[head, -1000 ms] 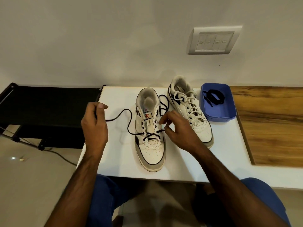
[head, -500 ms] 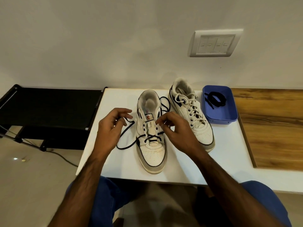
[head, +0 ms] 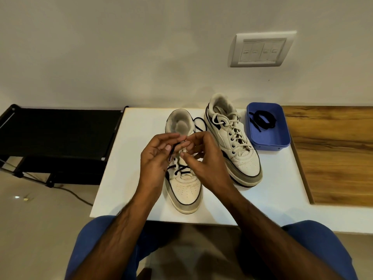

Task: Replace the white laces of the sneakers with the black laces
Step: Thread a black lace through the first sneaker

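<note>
Both hands meet above the near sneaker [head: 184,184], over its tongue. Left hand [head: 156,158] pinches the free end of the black lace [head: 173,151] between thumb and fingertips; the aglet pokes down past the thumb. Right hand [head: 203,160] has fingers curled toward the same spot, tips touching or nearly touching the lace end; can't tell whether it actually grips anything.

Near sneaker sits toe-toward-camera on the white table [head: 125,168]; black lace crosses its lowest eyelets, and a slack loop of it lies on the table behind the heel, right of the collar.

Second sneaker [head: 232,142] stands just right of the first, angled, with its white laces [head: 230,126] threaded and loosely tied.

Blue tray [head: 268,145] just right of that sneaker holds a bundled spare black lace [head: 262,118].

Black rack [head: 56,132] left of the table, wooden surface [head: 333,154] right, switch plate [head: 261,49] on the wall.
</note>
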{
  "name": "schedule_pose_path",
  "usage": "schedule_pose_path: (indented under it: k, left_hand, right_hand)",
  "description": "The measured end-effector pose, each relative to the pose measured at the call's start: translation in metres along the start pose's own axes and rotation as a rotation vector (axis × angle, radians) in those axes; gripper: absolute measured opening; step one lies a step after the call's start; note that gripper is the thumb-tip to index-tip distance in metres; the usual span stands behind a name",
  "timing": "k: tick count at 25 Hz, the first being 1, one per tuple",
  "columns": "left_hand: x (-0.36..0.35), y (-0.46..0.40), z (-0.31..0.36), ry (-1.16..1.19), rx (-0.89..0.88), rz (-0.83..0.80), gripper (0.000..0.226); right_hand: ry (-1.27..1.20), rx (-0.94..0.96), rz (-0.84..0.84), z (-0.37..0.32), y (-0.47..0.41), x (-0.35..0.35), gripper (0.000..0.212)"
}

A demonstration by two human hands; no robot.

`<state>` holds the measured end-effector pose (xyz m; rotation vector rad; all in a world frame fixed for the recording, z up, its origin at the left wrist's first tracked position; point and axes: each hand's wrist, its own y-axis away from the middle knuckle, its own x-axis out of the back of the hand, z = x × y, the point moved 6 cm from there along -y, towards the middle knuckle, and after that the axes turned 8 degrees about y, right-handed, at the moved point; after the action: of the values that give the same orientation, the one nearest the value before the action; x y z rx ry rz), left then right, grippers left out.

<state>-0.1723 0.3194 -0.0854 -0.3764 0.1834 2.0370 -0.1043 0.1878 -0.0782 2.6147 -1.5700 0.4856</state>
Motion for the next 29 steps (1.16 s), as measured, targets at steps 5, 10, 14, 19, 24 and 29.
schedule_pose_path:
  k: [5,10,14,19,24,29]
  left_hand:
    - [-0.007,0.000,0.005,-0.159,-0.044,-0.051,0.040]
    - [-0.007,0.005,0.006,-0.460,-0.098,-0.088,0.036]
    - [-0.008,0.006,0.004,-0.498,-0.090,-0.102,0.035]
    - [-0.014,0.007,0.005,-0.411,-0.085,-0.199,0.046]
    - [-0.016,0.009,0.005,-0.611,-0.122,-0.260,0.052]
    - [-0.014,0.008,0.010,-1.045,-0.483,-0.191,0.023]
  right_hand:
    - [-0.353,-0.171,-0.137,0.007,0.003,-0.010,0.016]
    - [-0.353,-0.189,-0.189,0.011,0.000,-0.011,0.021]
    - [-0.373,-0.252,-0.170,0.018,0.000,-0.011,0.025]
    - [-0.354,-0.288,-0.153,0.023,-0.001,-0.011,0.023]
    - [-0.422,-0.325,-0.165,0.023,-0.002,-0.011,0.017]
    - [-0.296,-0.277,-0.120,0.025,-0.010,0.003,0.013]
